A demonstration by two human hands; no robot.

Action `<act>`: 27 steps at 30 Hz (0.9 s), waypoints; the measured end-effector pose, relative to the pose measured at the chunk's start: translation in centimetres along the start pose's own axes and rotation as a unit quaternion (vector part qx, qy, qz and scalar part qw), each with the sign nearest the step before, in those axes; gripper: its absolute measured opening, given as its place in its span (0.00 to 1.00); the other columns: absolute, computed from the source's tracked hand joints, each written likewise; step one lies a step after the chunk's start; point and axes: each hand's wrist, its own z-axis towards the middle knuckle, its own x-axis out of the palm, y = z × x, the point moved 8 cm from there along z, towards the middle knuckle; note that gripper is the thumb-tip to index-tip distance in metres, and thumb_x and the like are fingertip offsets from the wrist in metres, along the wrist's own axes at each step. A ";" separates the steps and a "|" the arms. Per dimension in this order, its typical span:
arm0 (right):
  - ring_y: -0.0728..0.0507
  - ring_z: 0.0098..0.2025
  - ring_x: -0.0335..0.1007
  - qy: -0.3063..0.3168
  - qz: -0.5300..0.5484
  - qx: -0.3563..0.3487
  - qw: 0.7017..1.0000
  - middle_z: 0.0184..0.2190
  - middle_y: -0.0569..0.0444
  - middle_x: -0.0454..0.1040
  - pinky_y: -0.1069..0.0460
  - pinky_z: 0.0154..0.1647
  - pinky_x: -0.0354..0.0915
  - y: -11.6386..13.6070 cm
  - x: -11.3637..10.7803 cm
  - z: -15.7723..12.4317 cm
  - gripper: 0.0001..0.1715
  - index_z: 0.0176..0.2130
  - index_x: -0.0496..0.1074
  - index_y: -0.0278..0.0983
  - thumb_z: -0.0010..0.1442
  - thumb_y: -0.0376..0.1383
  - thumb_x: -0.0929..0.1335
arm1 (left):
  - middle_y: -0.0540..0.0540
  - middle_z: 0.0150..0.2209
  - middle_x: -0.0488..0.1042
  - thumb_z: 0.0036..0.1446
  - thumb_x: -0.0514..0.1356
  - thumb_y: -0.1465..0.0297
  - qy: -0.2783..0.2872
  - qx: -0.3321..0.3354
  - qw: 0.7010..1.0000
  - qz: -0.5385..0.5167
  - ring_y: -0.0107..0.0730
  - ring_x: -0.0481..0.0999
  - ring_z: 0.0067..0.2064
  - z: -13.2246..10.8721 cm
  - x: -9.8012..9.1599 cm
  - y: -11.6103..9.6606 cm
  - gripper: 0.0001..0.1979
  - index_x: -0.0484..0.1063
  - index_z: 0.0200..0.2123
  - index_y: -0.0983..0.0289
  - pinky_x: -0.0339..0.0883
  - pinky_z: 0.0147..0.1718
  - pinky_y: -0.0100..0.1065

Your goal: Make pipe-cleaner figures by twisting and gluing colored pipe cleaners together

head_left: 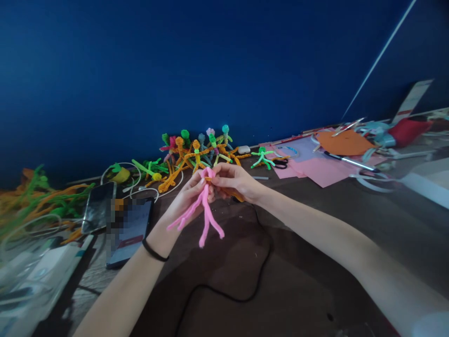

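Note:
Both hands meet above the dark table point(301, 262), holding a pink pipe cleaner figure point(205, 210) whose loose ends hang down. My left hand point(187, 196) grips its upper part from the left, a black band on the wrist. My right hand point(233, 180) pinches the figure's top, and an orange pipe cleaner piece point(234, 193) shows under its fingers. Behind the hands, a group of finished pipe cleaner figures point(196, 152) in orange, green, pink and blue stands against the blue wall.
Two phones point(131, 229) lie at left beside a pile of orange and green pipe cleaners point(38, 199). A black cable point(245, 290) loops across the table. Pink and orange paper sheets point(315, 171), scissors point(280, 163) and a pen lie at right.

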 end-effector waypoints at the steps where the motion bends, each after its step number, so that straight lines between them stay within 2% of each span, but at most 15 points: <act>1: 0.55 0.16 0.63 0.001 -0.004 -0.001 1.000 0.20 0.60 0.70 0.60 0.15 0.57 0.0 -0.1 0.0 0.15 0.30 0.62 0.34 0.48 0.38 0.72 | 0.49 0.19 0.68 0.53 0.55 0.78 0.004 0.000 1.000 -0.002 0.20 0.68 0.19 0.0 0.1 0.1 0.04 0.68 0.31 0.65 0.64 0.20 0.21; 8: 0.56 0.17 0.62 -0.007 -0.037 -0.004 0.999 0.21 0.59 0.70 0.60 0.17 0.57 0.3 -0.5 0.0 0.13 0.31 0.65 0.32 0.49 0.36 0.71 | 0.49 0.20 0.68 0.53 0.55 0.78 -0.004 -0.010 1.000 -0.002 0.21 0.68 0.20 0.2 0.0 0.2 0.05 0.68 0.32 0.65 0.65 0.21 0.22; 10: 0.56 0.17 0.62 -0.021 -0.048 -0.008 0.999 0.20 0.60 0.69 0.60 0.16 0.56 0.4 -0.7 0.0 0.13 0.30 0.65 0.32 0.48 0.37 0.71 | 0.49 0.22 0.70 0.52 0.56 0.76 -0.017 -0.002 0.999 0.040 0.22 0.70 0.22 0.2 -0.3 -0.2 0.03 0.67 0.33 0.65 0.67 0.24 0.24; 12: 0.56 0.16 0.61 -0.038 -0.058 -0.018 0.997 0.19 0.61 0.68 0.59 0.15 0.55 0.5 -1.0 0.1 0.12 0.30 0.65 0.33 0.48 0.37 0.71 | 0.49 0.26 0.71 0.51 0.58 0.75 -0.047 0.034 0.993 0.106 0.23 0.71 0.25 0.1 -0.7 -1.3 0.05 0.66 0.33 0.63 0.67 0.27 0.26; 14: 0.56 0.15 0.60 -0.051 -0.070 -0.025 0.996 0.17 0.62 0.67 0.60 0.15 0.55 0.6 -1.3 0.1 0.11 0.29 0.65 0.33 0.48 0.36 0.70 | 0.48 0.28 0.70 0.50 0.59 0.75 -0.089 0.098 0.973 0.188 0.22 0.70 0.27 -0.3 -1.3 -2.9 0.06 0.67 0.33 0.61 0.66 0.29 0.24; 16: 0.56 0.15 0.61 -0.059 -0.088 -0.021 0.994 0.16 0.62 0.66 0.60 0.15 0.55 0.5 -1.5 0.1 0.09 0.29 0.65 0.33 0.49 0.34 0.70 | 0.47 0.27 0.70 0.49 0.60 0.75 -0.123 0.156 0.938 0.282 0.22 0.69 0.28 -0.7 -1.4 -4.4 0.05 0.69 0.31 0.61 0.63 0.29 0.22; 18: 0.56 0.15 0.61 -0.064 -0.105 -0.014 0.992 0.16 0.62 0.67 0.60 0.15 0.56 0.3 -1.6 0.1 0.08 0.29 0.65 0.33 0.49 0.33 0.69 | 0.48 0.27 0.70 0.49 0.60 0.74 -0.135 0.182 0.902 0.368 0.24 0.68 0.29 -0.9 -1.0 -5.2 0.02 0.71 0.29 0.63 0.61 0.29 0.23; 21: 0.55 0.15 0.62 -0.066 -0.127 -0.012 0.990 0.17 0.62 0.67 0.59 0.15 0.57 0.3 -1.7 0.1 0.08 0.29 0.65 0.33 0.49 0.33 0.69 | 0.49 0.26 0.71 0.47 0.62 0.73 -0.125 0.173 0.878 0.428 0.26 0.67 0.28 -0.8 -0.4 -5.3 0.01 0.73 0.27 0.64 0.61 0.29 0.26; 27: 0.53 0.15 0.65 -0.060 -0.171 0.003 0.983 0.18 0.60 0.68 0.59 0.14 0.58 -0.1 -1.8 0.2 0.04 0.29 0.66 0.32 0.50 0.30 0.68 | 0.51 0.25 0.74 0.45 0.63 0.72 -0.094 0.121 0.869 0.470 0.29 0.70 0.28 -0.1 -0.7 -4.4 0.02 0.73 0.26 0.64 0.61 0.30 0.28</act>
